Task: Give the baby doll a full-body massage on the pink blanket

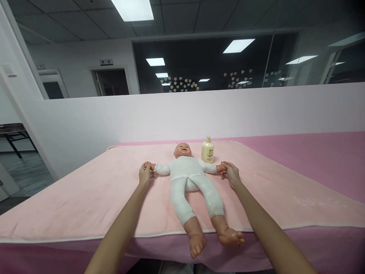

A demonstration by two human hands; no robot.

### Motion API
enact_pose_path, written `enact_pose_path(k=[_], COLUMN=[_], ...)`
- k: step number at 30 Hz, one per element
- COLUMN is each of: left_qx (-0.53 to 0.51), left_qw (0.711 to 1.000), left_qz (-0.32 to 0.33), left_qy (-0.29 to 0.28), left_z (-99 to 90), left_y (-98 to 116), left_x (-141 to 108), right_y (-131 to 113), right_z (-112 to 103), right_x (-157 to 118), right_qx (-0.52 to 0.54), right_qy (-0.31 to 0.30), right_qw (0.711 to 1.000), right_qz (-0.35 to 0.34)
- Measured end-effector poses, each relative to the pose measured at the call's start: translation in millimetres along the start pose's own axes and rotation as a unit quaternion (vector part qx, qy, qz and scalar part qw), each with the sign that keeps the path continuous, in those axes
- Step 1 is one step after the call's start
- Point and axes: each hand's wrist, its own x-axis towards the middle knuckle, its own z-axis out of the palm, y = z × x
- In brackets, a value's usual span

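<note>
Both arms are stretched out over the tabletop [313, 160], and each hand has hold of the baby doll [189, 182], which lies flat on its back in the middle of a pale pink blanket [85, 198]. The left hand [144, 174] is curled around the doll's small hand on that side, fingers wrapped over it so the doll's hand is mostly covered. The right hand [231, 174] grips the doll's other hand the same way, fingertips closed on it; only a sliver of the doll's fingers peeks out. The doll's arms are spread straight out to either side, its white suit runs from shoulders to shins, and its bare feet hang just past the blanket's near edge, over the pink cover beneath. Just beside the doll's head, near the shoulder on the right, a cream bottle [207, 150] stands upright; its label is too small to read. Behind the tabletop a low white partition [114, 118] runs across, with dark glass above it dotted with heart stickers. The person's forearms are cut off by the bottom edge.
</note>
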Motion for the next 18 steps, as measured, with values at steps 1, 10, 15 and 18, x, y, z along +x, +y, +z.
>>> enact_pose_path(k=[1,10,15,18], left_qx=[-0.002,-0.003,-0.006,-0.018], left_qw=[1.0,1.0,1.0,1.0], left_qz=[-0.002,0.02,0.026,0.012], left_qy=[-0.002,-0.002,0.001,-0.002], left_z=[0.1,-0.7,-0.9,-0.1], left_y=[0.4,-0.8,-4.7,-4.2], left_x=[-0.5,1.2,5.6,4.4], right_y=[-0.5,3.8,2.7,-1.1], right_z=[0.0,0.3,0.1,0.6], right_x=[-0.5,1.6,1.9,-1.5], right_qx=[0.004,-0.015,-0.018,-0.002], right_qy=[-0.001,0.004,0.01,0.002], right_qw=[1.0,1.0,1.0,1.0], right_qz=[0.001,-0.022,-0.015,-0.012])
